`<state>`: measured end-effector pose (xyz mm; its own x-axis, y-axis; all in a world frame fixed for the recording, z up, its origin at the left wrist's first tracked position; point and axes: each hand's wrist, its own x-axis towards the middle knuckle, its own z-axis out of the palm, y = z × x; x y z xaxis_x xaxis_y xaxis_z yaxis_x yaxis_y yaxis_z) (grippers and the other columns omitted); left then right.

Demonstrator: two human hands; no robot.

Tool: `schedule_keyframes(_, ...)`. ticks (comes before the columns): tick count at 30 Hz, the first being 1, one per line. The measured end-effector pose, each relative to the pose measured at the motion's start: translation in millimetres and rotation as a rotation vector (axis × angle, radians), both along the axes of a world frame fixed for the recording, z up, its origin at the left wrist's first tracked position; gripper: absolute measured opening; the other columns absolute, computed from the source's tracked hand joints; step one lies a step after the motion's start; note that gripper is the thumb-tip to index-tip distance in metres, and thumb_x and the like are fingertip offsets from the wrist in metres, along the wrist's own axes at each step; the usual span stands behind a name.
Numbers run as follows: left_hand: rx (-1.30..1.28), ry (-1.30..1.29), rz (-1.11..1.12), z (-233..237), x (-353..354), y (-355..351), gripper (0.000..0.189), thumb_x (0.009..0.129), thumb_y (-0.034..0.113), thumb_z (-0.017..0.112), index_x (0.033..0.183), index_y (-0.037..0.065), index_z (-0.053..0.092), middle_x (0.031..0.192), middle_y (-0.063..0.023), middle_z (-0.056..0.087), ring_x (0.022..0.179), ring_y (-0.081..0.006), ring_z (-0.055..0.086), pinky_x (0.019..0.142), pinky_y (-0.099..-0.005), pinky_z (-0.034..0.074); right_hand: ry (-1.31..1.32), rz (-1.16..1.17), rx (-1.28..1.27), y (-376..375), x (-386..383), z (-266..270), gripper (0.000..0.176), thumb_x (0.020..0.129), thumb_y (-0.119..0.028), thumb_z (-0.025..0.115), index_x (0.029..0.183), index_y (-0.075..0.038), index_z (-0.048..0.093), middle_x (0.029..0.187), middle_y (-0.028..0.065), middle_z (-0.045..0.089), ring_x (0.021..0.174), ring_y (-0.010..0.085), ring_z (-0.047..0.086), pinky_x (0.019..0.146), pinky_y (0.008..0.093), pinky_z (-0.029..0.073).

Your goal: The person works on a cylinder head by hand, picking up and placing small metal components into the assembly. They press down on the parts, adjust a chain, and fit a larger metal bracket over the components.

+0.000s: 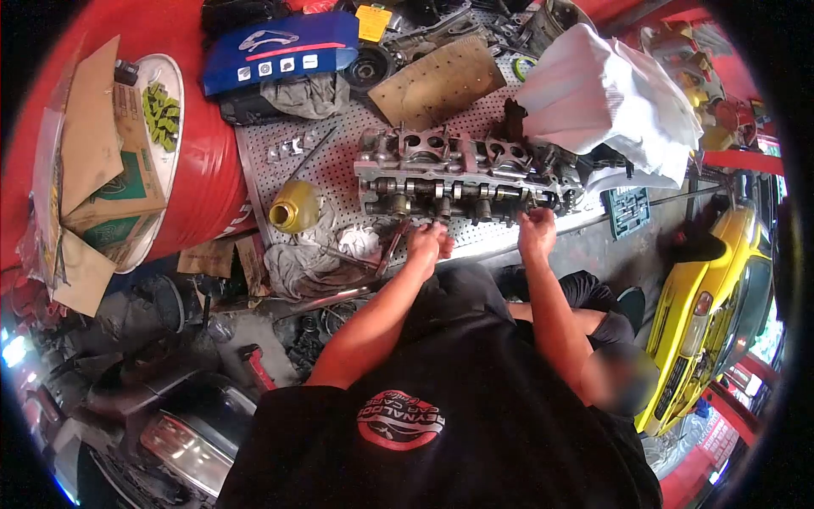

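Note:
A metal cylinder head [462, 174] with a camshaft along its near side lies on the perforated metal bench [267, 136]. My left hand [426, 246] is just in front of its near edge, left of the middle, with the fingers curled together; whatever they may hold is too small to make out. At the right part of the near edge, my right hand [537, 233] reaches up to the head, its fingers closed at the camshaft side. What sits between those fingers is hidden.
Left on the bench are a yellow bottle [293, 208], grey rags [309, 267] and a thin rod. Behind lie a brown plate [438, 83], a blue box [280, 51] and a white cloth [606, 93]. Another person crouches at the right, near a yellow car [708, 297].

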<state>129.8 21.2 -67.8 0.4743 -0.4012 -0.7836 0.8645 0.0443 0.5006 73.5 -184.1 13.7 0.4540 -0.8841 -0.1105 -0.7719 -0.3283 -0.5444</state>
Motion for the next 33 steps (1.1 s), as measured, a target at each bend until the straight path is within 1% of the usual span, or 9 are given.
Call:
schedule_keyframes(4,-0.064,0.09,0.103,0,-2,1,0.013,0.088,0.012,0.055,0.094,0.002,0.05,0.071,-0.0107,0.061,0.056,-0.0166,0.058,0.047,-0.0318,0.048,-0.076,0.031,0.015,-3,0,-7,0.031,0.072,-0.024,0.07,0.089,0.0,0.06,0.081,0.0129,0.064,0.076,0.0252,0.062,0.074,0.0341,0.048)
schedule_keyframes(7,0.171,-0.193,0.145,6,-2,-10,0.018,0.076,0.005,0.061,0.089,0.004,0.048,0.069,-0.0083,0.057,0.056,-0.0154,0.056,0.049,-0.0322,0.047,0.101,-0.045,0.025,3,4,10,0.036,0.074,-0.031,0.068,0.09,0.001,0.062,0.084,0.0151,0.066,0.08,0.0259,0.063,0.076,0.0338,0.047)
schedule_keyframes(10,0.562,-0.777,0.093,-49,-14,-20,0.019,0.076,0.002,0.062,0.09,0.003,0.049,0.073,-0.0076,0.057,0.055,-0.0141,0.055,0.043,-0.0273,0.046,0.112,0.013,0.061,-2,1,10,0.041,0.076,-0.035,0.065,0.092,0.002,0.063,0.087,0.0171,0.067,0.083,0.027,0.064,0.078,0.0337,0.047)
schedule_keyframes(12,0.367,-0.452,0.212,-59,-15,-25,0.02,0.076,-0.002,0.062,0.091,0.003,0.049,0.074,-0.0086,0.057,0.055,-0.0152,0.055,0.045,-0.0301,0.048,0.027,0.042,0.104,-10,-2,2,0.034,0.074,-0.029,0.067,0.087,0.002,0.061,0.079,0.0138,0.064,0.076,0.0245,0.061,0.074,0.0333,0.047)
schedule_keyframes(14,0.186,-0.178,0.406,-12,-10,-27,0.018,0.078,-0.002,0.059,0.091,0.003,0.048,0.074,-0.0097,0.058,0.054,-0.0168,0.055,0.045,-0.0322,0.049,-0.041,0.096,0.11,-24,-10,-21,0.031,0.073,-0.025,0.069,0.084,0.002,0.059,0.074,0.0117,0.062,0.072,0.0228,0.059,0.071,0.0329,0.047)
schedule_keyframes(19,-0.103,0.278,0.609,-10,-11,-25,0.012,0.089,0.015,0.048,0.094,0.004,0.049,0.07,-0.0124,0.061,0.053,-0.021,0.057,0.047,-0.0379,0.051,-0.001,0.15,-0.03,-19,1,-9,0.034,0.072,-0.03,0.068,0.077,0.002,0.057,0.069,0.0119,0.06,0.065,0.0244,0.055,0.069,0.0347,0.046)
schedule_keyframes(22,-0.026,0.148,0.608,-5,-20,-35,0.015,0.09,0.018,0.048,0.093,0.004,0.052,0.067,-0.0106,0.059,0.05,-0.0194,0.055,0.046,-0.0366,0.05,0.203,0.305,0.123,-31,5,17,0.042,0.073,-0.038,0.066,0.083,0.002,0.062,0.078,0.019,0.064,0.079,0.0306,0.062,0.076,0.0382,0.047)
schedule_keyframes(30,0.084,0.15,0.682,3,-27,-53,0.021,0.092,0.024,0.046,0.08,0.006,0.052,0.061,-0.0037,0.053,0.045,-0.0139,0.049,0.039,-0.0301,0.044,0.089,0.38,0.169,-59,2,-15,0.037,0.071,-0.034,0.068,0.076,0.002,0.062,0.075,0.0192,0.065,0.076,0.0318,0.064,0.073,0.0376,0.048)
schedule_keyframes(33,0.278,-0.211,0.861,-29,-21,-67,0.011,0.089,0.017,0.049,0.085,0.007,0.051,0.06,-0.0023,0.051,0.047,-0.0136,0.049,0.039,-0.0289,0.043,0.127,0.449,0.124,-56,0,-11,0.041,0.071,-0.037,0.068,0.076,0.003,0.061,0.074,0.0199,0.064,0.076,0.0329,0.063,0.074,0.038,0.047)
